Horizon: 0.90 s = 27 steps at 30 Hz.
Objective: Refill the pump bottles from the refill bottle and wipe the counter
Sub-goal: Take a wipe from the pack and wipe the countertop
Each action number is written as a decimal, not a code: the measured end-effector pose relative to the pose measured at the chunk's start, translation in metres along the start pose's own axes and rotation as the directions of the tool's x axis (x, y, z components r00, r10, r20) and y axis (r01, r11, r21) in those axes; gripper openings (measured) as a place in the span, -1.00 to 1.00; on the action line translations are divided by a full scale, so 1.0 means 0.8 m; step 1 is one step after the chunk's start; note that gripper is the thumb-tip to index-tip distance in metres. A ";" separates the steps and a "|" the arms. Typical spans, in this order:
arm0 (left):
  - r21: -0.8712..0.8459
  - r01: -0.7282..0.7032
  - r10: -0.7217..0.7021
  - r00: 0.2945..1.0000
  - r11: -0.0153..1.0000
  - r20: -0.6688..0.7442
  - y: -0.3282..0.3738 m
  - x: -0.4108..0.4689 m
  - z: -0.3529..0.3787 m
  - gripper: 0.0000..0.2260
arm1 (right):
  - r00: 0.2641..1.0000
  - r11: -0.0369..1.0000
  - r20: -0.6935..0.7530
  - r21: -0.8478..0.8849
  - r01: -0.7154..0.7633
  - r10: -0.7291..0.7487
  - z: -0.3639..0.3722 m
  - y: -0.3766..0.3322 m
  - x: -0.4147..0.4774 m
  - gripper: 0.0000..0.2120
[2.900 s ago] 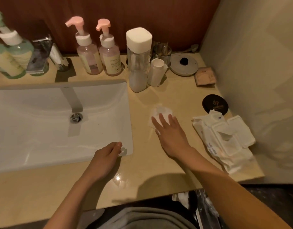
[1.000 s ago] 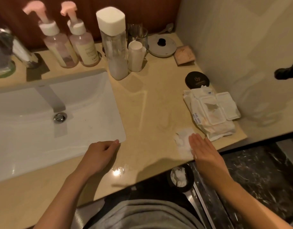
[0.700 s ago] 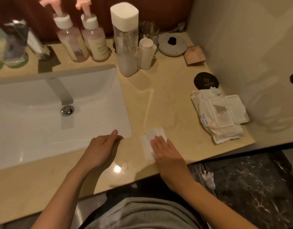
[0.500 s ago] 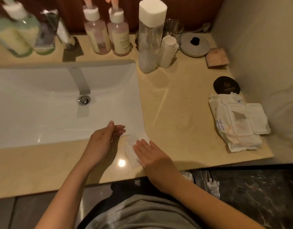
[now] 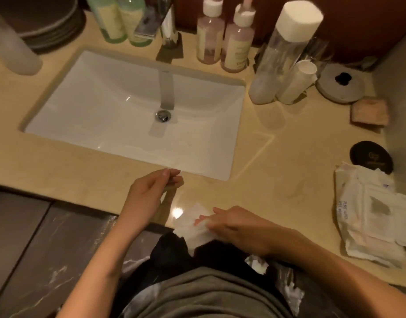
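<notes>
From my feed I count two pink pump bottles side by side at the back of the counter, each showing pale pink liquid through its wall; blur hides the exact level. Just right of them stands the tall refill bottle, white cap on, whitish in its lower part and clear above. A small bottle, white and open-topped, leans against it; I can't see what it holds. Two green bottles stand behind the sink, left of the tap. Far right lies one pack of wipes with its flap open, touching one black disc. One round lid and one pink sachet sit further back.

One wipe lies at the counter's front edge, partly hanging over it. My right hand presses on it with fingers together and nearly flat, thumb out to the side. My left hand rests on the counter just in front of the sink's rim, fingers loosely curled, thumb by the forefinger, holding nothing that I can make out.
</notes>
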<state>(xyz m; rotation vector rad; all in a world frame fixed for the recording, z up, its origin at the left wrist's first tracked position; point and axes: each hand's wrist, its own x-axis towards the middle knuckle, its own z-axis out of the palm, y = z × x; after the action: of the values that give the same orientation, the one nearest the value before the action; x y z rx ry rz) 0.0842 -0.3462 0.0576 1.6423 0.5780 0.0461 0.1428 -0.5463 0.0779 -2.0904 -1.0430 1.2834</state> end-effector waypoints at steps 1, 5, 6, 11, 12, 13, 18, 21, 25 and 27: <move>0.010 -0.003 0.003 1.000 1.000 0.000 0.000 -0.005 0.001 -0.77 | 0.998 0.989 -0.058 0.147 0.004 0.004 -0.006 -0.002 0.001 -0.61; 0.008 0.026 -0.027 0.999 1.000 0.034 0.001 -0.028 0.009 -0.81 | 0.943 0.766 -0.299 0.638 0.082 0.148 -0.017 -0.010 0.010 -0.67; 0.013 0.028 -0.028 0.999 1.000 0.018 0.001 -0.033 0.013 -0.79 | 0.940 0.676 -0.299 0.728 0.114 0.163 -0.017 -0.011 0.012 -0.66; 0.089 0.061 -0.047 0.986 0.994 -0.157 0.003 -0.059 0.028 -0.69 | 0.943 0.362 -0.240 0.920 0.146 0.229 -0.016 -0.017 0.023 -0.66; 0.103 0.081 -0.062 0.982 0.991 -0.179 0.003 -0.061 0.029 -0.66 | 0.945 0.316 -0.238 0.935 0.161 0.224 -0.016 -0.017 0.023 -0.65; 0.113 0.107 -0.081 0.974 0.988 -0.211 0.000 -0.067 0.031 -0.62 | 0.949 0.295 -0.225 0.943 0.155 0.220 -0.015 -0.018 0.024 -0.65; 0.114 0.021 0.024 0.924 0.993 -0.381 -0.004 -0.087 0.043 -0.57 | 0.949 0.318 -0.236 0.934 0.163 0.209 -0.008 -0.023 0.018 -0.64; 0.234 -0.102 0.175 0.931 0.967 -0.319 0.003 -0.082 0.043 -0.70 | 0.930 0.351 -0.253 0.924 0.151 0.266 -0.001 -0.018 0.016 -0.60; 0.308 -0.171 0.252 0.936 0.936 -0.247 0.004 -0.066 0.037 -0.80 | 0.880 0.283 -0.228 0.953 0.113 0.416 0.006 -0.007 0.012 -0.69; 0.341 -0.245 0.326 0.923 0.908 -0.203 0.007 -0.061 0.029 -0.85 | 0.871 0.018 -0.135 0.990 0.143 0.472 0.007 -0.007 0.010 -0.70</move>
<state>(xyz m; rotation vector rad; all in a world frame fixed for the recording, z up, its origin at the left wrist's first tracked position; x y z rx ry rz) 0.0522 -0.3872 0.0737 2.0385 0.5513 0.4101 0.1378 -0.5363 0.0751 -1.1173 0.4660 0.9710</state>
